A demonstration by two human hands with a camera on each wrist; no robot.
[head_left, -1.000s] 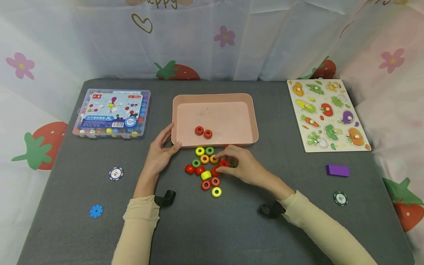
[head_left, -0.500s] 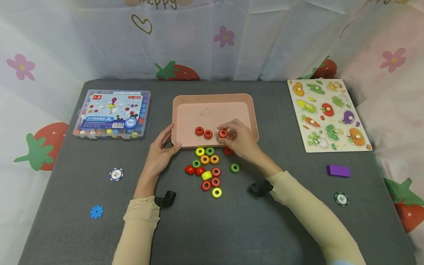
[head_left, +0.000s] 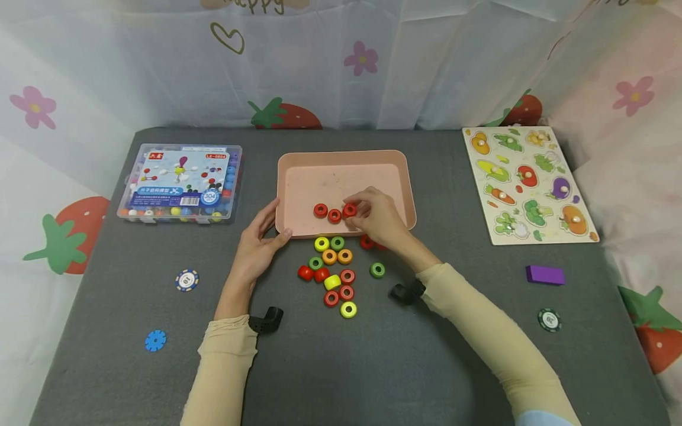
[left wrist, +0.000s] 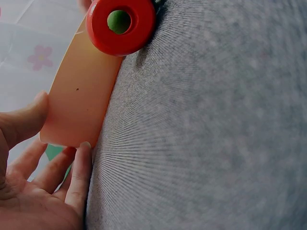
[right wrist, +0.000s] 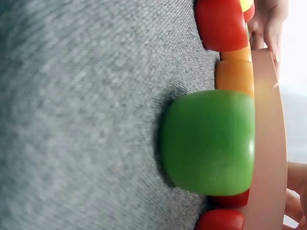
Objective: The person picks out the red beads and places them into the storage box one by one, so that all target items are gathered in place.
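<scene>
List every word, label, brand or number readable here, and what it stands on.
"304": plastic box.
"appy", partly cut off: backdrop.
Too blurred to read: the box's other print; markings on the blue-and-white chip and dark green chip.
Cut off: backdrop writing, top right.

- Pink tray (right wrist: 268, 143), left hand (right wrist: 270, 23) at its far end
- Right hand (right wrist: 297, 194) beyond it, cropped
- Green bead (right wrist: 208, 143) nearer right hand, orange bead (right wrist: 234, 75) nearer left
</scene>
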